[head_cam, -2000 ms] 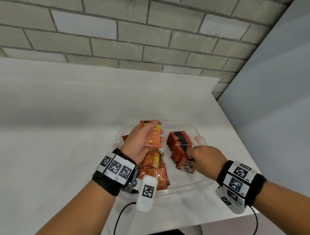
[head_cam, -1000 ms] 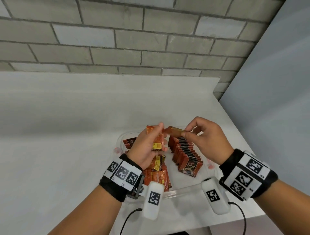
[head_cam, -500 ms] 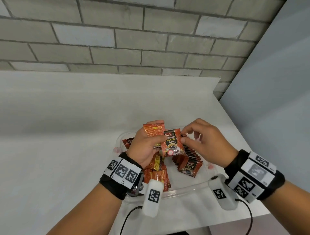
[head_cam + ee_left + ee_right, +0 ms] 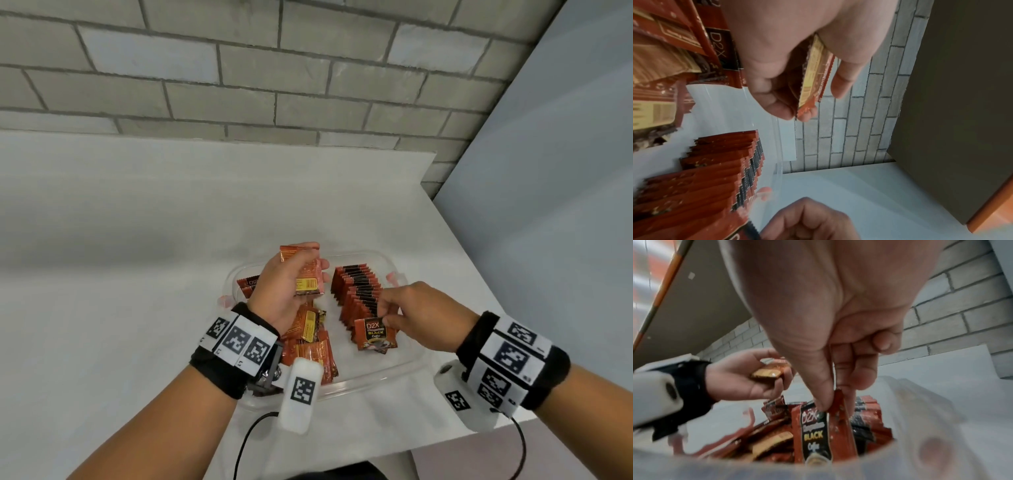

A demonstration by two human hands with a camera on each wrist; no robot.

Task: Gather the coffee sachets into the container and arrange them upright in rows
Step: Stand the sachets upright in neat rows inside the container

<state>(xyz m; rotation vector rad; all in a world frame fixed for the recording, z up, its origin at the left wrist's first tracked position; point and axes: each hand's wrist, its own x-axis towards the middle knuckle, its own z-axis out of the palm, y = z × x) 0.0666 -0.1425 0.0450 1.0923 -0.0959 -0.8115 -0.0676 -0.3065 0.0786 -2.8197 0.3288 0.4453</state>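
White table [image 4: 137, 274], one container [image 4: 404, 368], two hands.

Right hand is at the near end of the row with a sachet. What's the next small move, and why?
Probably seat it and let go: the right hand pinches the front sachet at the row's near end, leaning, while the left hand holds more sachets ready.

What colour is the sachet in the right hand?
Red-orange sachet with a black label panel; clearest in the head view.

Left hand [image 4: 284, 291] hides sachet stack [image 4: 308, 274] lower part; count unclear
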